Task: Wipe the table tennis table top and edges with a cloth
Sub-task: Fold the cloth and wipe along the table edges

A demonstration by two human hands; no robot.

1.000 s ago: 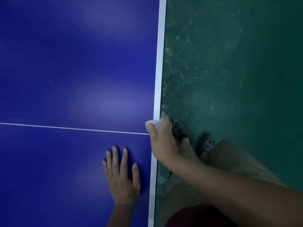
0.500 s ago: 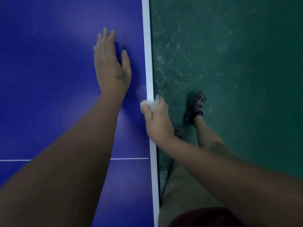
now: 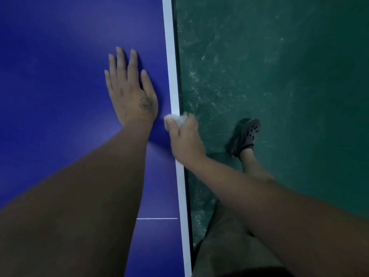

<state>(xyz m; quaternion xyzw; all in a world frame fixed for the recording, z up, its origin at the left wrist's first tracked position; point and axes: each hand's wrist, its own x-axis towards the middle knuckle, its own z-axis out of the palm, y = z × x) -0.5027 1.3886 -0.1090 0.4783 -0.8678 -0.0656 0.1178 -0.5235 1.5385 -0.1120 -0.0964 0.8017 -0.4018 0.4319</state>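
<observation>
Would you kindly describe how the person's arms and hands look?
The left forearm and right forearm are bare: no sleeves, gloves, watch or rings visible. The left hand carries a dark round marking on its back near the thumb; the right hand shows none.

Both arms are bare, with no sleeve in frame. The left hand bears a small round dark tattoo on its back near the thumb. Lower right: drab khaki shorts and a dark perforated clog with a heel strap.

Right hand grips cloth on table edge; left hand lies flat.
</observation>
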